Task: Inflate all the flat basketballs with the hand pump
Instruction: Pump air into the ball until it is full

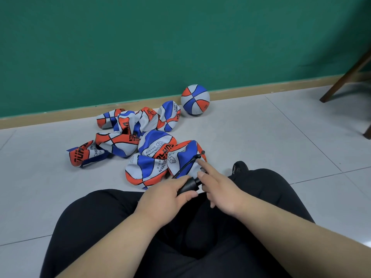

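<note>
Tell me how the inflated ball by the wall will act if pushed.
The inflated ball looks fully round and sits on smooth floor tile, so it would probably roll freely at a light push. Pushed backward, it would likely stop at the skirting close behind. It seems firm, unlike the crumpled flat balls.

On floor [261, 137], before wall [140, 37]: heap of flat basketballs [128, 141]. Behind heap, to its right, against baseboard [241, 91]: inflated ball [195, 99]. At heap's right front, just before knees: nearest flat ball [183, 155]. Across it lies hose [185, 166], running back to pump [189, 185] in left hand [166, 194], over lap. Just right of pump: right hand [217, 190], forefinger on nearest flat ball. Far right: chair legs [345, 77].
</note>
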